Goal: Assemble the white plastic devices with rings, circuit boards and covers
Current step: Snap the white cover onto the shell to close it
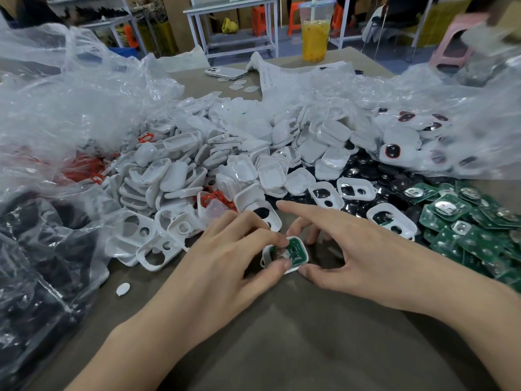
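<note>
The left hand is pinching a white rounded plastic shell near the middle of the brown-grey counter. Its forefinger and thumb are pressing on the small green circuit board sitting inside the shell. The right hand is gripping the same shell between thumb and curled fingers, with its forefinger pointing straight out.

By the look of it the board is just being seated, so this unit is waiting for its cover. Whether a ring is lying under the board is hidden.

Much seems left to do. A heap of white plastic covers is filling the counter's middle, and loose green boards are crowding its right edge. Orange plastic rings are showing through a clear bag on the left. White devices with dark round windows, seemingly finished, are lying in clear wrap toward the far right corner.

At the far edge a silver phone, a printed paper sheet and a clear cup of orange drink are sitting. Beyond them, metal-framed tables and a pink plastic stool are standing in the workshop.
</note>
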`<action>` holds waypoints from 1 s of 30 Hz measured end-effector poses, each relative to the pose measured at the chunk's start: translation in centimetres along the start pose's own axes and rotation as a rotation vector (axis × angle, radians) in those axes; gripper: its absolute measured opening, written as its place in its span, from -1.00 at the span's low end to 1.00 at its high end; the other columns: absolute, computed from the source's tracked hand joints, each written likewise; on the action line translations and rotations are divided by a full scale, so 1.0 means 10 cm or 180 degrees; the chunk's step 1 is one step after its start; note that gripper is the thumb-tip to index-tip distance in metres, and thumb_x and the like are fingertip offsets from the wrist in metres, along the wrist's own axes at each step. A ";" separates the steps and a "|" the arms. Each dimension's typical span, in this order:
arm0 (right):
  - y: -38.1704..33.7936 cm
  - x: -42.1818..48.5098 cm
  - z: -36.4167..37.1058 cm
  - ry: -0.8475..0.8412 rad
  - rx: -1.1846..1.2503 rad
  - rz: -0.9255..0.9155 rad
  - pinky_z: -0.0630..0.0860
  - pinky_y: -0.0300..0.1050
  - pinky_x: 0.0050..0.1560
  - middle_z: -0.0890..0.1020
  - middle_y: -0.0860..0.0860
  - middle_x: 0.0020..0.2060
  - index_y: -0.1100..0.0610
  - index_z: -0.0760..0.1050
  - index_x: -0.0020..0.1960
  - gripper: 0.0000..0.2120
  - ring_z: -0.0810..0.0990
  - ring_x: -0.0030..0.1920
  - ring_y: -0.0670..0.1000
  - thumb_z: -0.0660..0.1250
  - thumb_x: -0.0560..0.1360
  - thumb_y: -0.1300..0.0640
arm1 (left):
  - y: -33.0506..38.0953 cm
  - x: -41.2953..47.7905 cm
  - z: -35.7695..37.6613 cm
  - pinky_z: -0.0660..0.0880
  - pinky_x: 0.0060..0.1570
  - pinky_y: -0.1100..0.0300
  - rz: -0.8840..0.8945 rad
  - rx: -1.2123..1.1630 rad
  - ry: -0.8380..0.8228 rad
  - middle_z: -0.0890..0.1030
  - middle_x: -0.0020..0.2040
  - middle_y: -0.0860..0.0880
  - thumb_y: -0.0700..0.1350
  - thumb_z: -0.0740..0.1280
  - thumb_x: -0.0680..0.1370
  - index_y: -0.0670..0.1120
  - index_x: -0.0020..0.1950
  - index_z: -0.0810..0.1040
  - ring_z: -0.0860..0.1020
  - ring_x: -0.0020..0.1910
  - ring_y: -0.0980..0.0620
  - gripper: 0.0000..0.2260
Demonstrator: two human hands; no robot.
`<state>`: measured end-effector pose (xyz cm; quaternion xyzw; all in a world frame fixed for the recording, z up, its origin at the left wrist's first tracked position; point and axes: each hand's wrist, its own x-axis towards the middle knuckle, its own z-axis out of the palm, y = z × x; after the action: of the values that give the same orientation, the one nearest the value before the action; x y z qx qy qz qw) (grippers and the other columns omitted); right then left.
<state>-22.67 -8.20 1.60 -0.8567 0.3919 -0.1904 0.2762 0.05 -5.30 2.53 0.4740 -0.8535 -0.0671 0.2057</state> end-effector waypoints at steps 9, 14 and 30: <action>0.02 0.00 0.01 0.0004 0.0031 0.0011 0.35 -0.37 0.18 0.48 -0.35 0.15 -0.41 0.06 0.51 -0.30 0.48 0.21 -0.21 0.28 0.45 -0.19 | -0.02 0.00 0.00 0.36 0.11 0.30 0.0076 0.0007 -0.0066 0.52 0.03 0.16 0.14 0.27 0.61 0.07 0.13 0.64 0.46 0.06 0.11 -0.76; 0.04 0.00 0.02 0.0027 0.0014 -0.0023 0.44 -0.31 0.14 0.49 -0.34 0.15 -0.41 0.06 0.51 -0.30 0.48 0.21 -0.19 0.28 0.45 -0.20 | -0.03 0.00 0.00 0.34 0.12 0.31 0.0066 -0.0062 -0.0065 0.50 0.03 0.19 0.14 0.28 0.61 0.11 0.14 0.63 0.43 0.06 0.15 -0.78; 0.05 0.00 0.01 0.0041 0.0016 -0.0002 0.41 -0.35 0.13 0.51 -0.33 0.15 -0.38 0.10 0.51 -0.31 0.49 0.22 -0.20 0.33 0.46 -0.19 | -0.15 0.00 -0.05 0.39 0.12 0.21 -0.0117 -0.0090 0.0311 0.51 0.08 0.19 0.16 0.20 0.64 0.11 0.21 0.60 0.47 0.12 0.08 -0.73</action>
<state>-22.86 -8.44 1.18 -0.8548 0.3929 -0.1970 0.2759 1.46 -6.10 2.52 0.4893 -0.8326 -0.0596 0.2526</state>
